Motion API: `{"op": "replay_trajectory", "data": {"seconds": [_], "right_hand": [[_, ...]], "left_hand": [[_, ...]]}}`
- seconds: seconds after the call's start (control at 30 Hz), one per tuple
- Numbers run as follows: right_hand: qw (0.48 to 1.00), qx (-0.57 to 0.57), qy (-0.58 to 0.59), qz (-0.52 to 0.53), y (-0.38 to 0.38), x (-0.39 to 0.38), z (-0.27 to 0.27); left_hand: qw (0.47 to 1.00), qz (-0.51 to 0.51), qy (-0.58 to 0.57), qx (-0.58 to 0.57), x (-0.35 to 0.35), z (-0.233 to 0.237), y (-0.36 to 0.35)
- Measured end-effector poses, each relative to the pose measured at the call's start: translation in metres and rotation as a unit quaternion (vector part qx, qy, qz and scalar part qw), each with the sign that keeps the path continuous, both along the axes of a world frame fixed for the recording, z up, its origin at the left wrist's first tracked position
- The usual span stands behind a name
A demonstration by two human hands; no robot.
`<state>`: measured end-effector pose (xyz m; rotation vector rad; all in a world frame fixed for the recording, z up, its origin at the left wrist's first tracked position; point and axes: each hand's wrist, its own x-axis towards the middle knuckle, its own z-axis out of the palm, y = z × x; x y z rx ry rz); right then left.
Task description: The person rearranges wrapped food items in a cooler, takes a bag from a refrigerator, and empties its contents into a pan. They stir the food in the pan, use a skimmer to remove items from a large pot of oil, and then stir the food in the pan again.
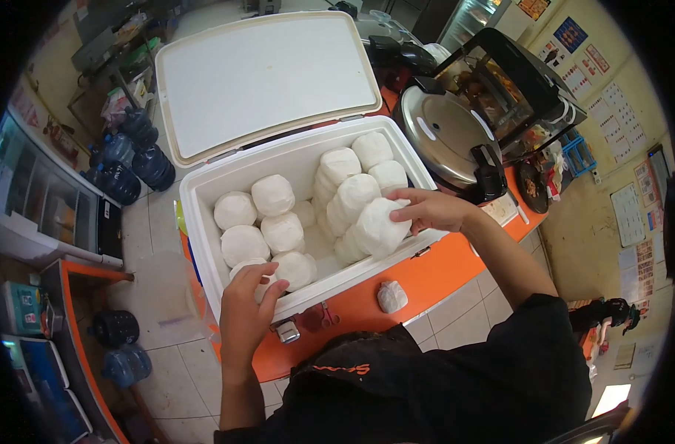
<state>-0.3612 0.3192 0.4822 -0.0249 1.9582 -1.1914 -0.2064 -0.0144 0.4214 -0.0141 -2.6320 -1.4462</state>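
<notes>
A white cool box stands open with stacks of round, white-wrapped bundles inside, in a left and a right group. My right hand is closed on a wrapped bundle at the front right, thumb and fingers at its right side. My left hand is at the front left rim, thumb and fingers apart, close to another wrapped bundle. The hand partly covers a bundle behind it. Between the two groups, part of the box floor shows.
The hinged lid leans back behind the box. On the orange counter lie a single wrapped bundle, scissors and a small white object. A large lidded cooker stands at the right. Water jugs stand at the left.
</notes>
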Motion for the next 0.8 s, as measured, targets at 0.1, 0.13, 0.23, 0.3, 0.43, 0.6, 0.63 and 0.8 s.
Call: {"op": "replay_trajectory", "data": {"seconds": [0.1,0.13,0.23,0.3,0.43,0.6,0.63,0.8], "right_hand": [[0.981,-0.123,-0.134,-0.072,0.006,0.003,-0.015],[0.983,-0.111,-0.125,-0.073,0.003,0.004,-0.021],[0.991,-0.075,-0.078,-0.074,-0.001,0.007,-0.040],[0.996,-0.051,-0.027,-0.074,0.000,0.006,-0.050],[0.967,0.153,0.180,0.091,-0.006,0.022,-0.014],[0.828,0.295,0.417,0.232,0.007,0.043,-0.012],[0.827,0.275,0.442,0.214,0.009,0.047,-0.018],[0.835,0.201,0.473,0.198,0.013,0.037,-0.040]], "left_hand": [[0.992,-0.065,-0.090,0.063,-0.021,0.017,0.015],[0.983,-0.093,-0.132,0.088,-0.030,0.025,0.023],[0.952,-0.214,-0.217,0.011,-0.067,0.017,0.048],[0.948,-0.235,-0.217,-0.001,-0.093,-0.020,0.067],[0.920,-0.260,-0.284,0.073,-0.119,-0.056,0.102],[0.968,-0.169,-0.155,0.099,-0.115,-0.049,0.125],[0.973,-0.146,-0.139,0.109,-0.114,-0.050,0.128],[0.970,-0.183,-0.145,0.073,-0.115,-0.040,0.127]]}}
